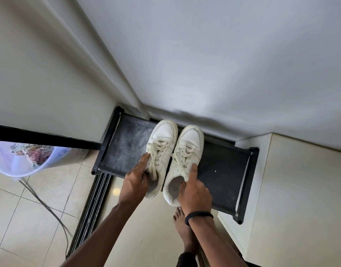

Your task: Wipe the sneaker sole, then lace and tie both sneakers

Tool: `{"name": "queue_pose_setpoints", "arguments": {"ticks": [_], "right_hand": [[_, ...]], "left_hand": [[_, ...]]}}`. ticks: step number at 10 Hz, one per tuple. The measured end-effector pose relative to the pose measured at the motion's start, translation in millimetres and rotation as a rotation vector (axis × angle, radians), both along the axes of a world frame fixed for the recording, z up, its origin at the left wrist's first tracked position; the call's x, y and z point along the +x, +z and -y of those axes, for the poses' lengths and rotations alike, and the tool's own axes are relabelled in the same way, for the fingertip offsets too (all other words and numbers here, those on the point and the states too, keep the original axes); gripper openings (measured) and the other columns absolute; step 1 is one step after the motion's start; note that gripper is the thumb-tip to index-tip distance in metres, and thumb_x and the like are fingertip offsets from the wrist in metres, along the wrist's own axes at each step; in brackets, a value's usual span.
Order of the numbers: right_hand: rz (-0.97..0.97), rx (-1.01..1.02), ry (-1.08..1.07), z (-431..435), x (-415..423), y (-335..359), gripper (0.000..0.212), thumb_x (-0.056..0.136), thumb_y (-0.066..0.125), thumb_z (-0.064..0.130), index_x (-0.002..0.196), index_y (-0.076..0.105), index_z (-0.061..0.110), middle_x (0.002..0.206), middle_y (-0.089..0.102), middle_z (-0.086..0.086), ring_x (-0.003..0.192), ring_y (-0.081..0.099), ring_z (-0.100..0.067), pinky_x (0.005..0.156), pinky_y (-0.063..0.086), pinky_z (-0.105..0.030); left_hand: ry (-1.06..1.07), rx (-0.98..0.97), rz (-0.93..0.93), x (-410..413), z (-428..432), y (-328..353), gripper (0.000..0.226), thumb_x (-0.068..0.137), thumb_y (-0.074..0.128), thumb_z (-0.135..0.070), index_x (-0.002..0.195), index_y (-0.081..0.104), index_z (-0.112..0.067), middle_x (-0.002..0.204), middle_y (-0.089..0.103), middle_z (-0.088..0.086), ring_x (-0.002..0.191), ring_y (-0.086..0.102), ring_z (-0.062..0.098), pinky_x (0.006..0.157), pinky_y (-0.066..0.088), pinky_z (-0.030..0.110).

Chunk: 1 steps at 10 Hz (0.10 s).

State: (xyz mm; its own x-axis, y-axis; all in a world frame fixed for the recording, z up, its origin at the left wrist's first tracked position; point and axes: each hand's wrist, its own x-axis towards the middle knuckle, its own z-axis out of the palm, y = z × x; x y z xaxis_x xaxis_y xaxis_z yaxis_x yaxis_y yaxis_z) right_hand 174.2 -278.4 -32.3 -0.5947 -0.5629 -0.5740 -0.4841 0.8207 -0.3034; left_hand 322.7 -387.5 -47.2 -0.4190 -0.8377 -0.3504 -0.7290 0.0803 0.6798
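Print on the insole of the right sneaker (pixel 187 151) is too blurred to read; it and the left sneaker (pixel 162 147), white and laced, stand side by side atop the dusty black shoe rack (pixel 223 170) by the white wall (pixel 223 54). The left hand (pixel 136 182) clamps curled fingers on the left sneaker's collar; the right hand (pixel 194 193) pinches the right sneaker's collar, forefinger straight.

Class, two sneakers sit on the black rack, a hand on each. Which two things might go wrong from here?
The heels of the left sneaker and right sneaker seem to overhang the front edge of the rack; they might tip onto the bare foot. The rack's left part looks dusty, which could smudge wiped soles.
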Motion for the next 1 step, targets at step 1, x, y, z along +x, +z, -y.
{"name": "queue_pose_setpoints", "arguments": {"ticks": [1], "right_hand": [[-0.113,-0.012,0.030,-2.5,5.2,-0.7,0.074,0.099,0.048,0.047,0.158,0.014,0.018,0.146,0.048,-0.011,0.127,0.055,-0.031,0.096,0.049,-0.045]], "left_hand": [[-0.151,-0.084,0.072,0.2,-3.0,5.4,0.064,0.094,0.038,-0.013,0.158,0.036,-0.008,0.162,0.040,0.016,0.151,0.039,0.030,0.122,0.038,0.049]]}}
